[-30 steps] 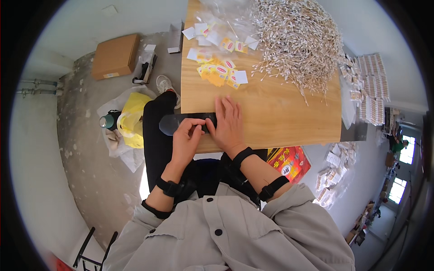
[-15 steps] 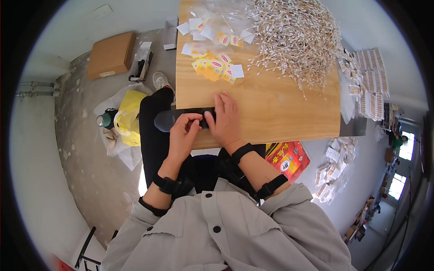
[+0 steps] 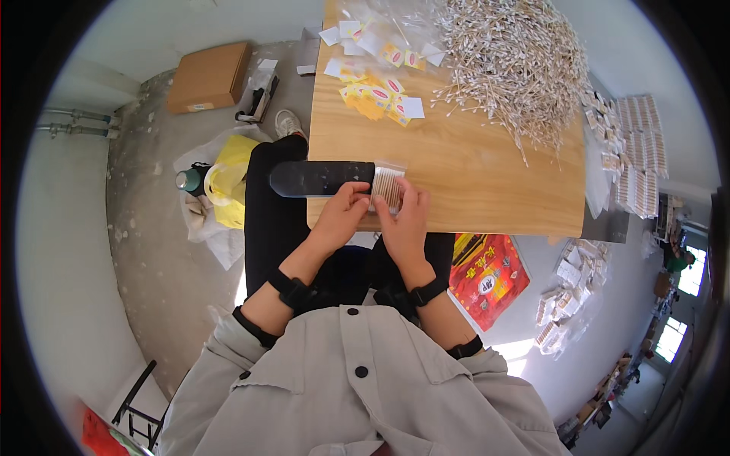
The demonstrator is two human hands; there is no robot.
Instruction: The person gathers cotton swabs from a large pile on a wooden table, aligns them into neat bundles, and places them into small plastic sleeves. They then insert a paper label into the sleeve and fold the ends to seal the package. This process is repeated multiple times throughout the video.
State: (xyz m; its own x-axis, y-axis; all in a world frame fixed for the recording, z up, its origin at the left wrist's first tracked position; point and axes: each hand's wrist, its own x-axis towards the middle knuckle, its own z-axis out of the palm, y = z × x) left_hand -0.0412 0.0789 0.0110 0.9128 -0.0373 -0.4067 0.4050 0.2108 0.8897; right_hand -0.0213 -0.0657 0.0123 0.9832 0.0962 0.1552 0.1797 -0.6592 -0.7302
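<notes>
A small clear bag of cotton swabs lies near the front left part of the wooden table, its sticks side by side. My right hand grips it, fingers along the right edge and thumb on the lower part. At the bag's lower left edge, the curled fingers of my left hand pinch it; their tips are partly hidden. A flat black piece with a rounded end extends from the bag leftward past the table's edge. Farther back are yellow and white printed cards.
Loose cotton swabs form a big heap at the back right. Packed swab bundles are stacked beyond the table's right side; more packs lie below. A yellow bag, a bottle and a cardboard box are on the left floor.
A bag of cotton swabs now shows between my hands at the black piece's right end. Both hands have moved right and toward me, uncovering the black piece. The whole view has shifted slightly.
</notes>
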